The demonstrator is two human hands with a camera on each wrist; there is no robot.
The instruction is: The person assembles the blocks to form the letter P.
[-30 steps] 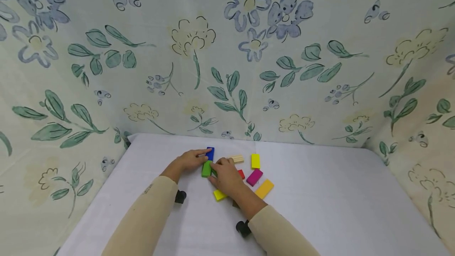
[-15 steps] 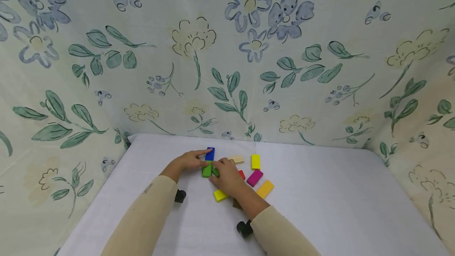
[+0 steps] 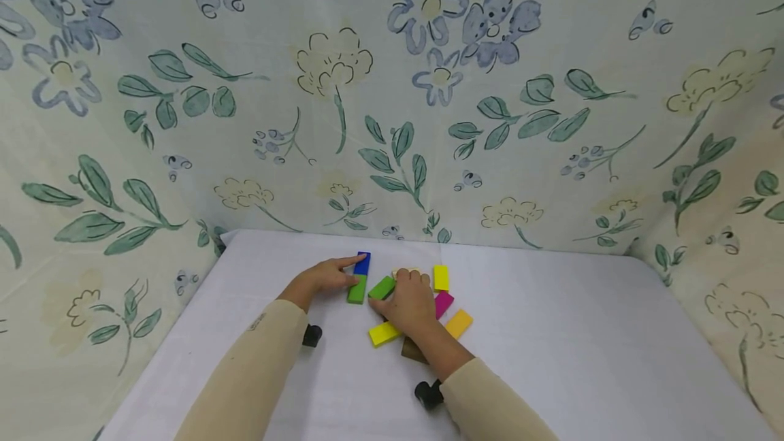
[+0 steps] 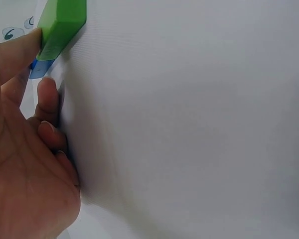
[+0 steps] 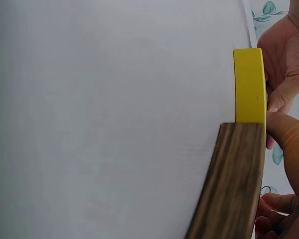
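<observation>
Near the far left of the white table, a blue block [image 3: 363, 263] and a green block [image 3: 357, 289] lie end to end in a line. My left hand [image 3: 324, 278] stretches its index finger onto the blue block, while its thumb touches the green one's side; in the left wrist view the other fingers are bent. My right hand [image 3: 410, 303] pinches a second green block [image 3: 382, 288] between thumb and fingers, tilted and apart from the pair. Below that hand lie a yellow block [image 3: 384, 334] and a brown wood-grain block [image 5: 231, 179].
Right of my right hand are a magenta block [image 3: 444, 303], an orange block [image 3: 459, 324] and another yellow block [image 3: 440, 278]. A pale wooden block [image 3: 404, 271] is partly hidden behind my fingers. Floral cloth [image 3: 392, 87] hangs behind the white table [image 3: 582, 346].
My right hand has moved to the right with the second green block, which has turned and come away from the line. The red block is now hidden. My left hand has stayed nearly still.
</observation>
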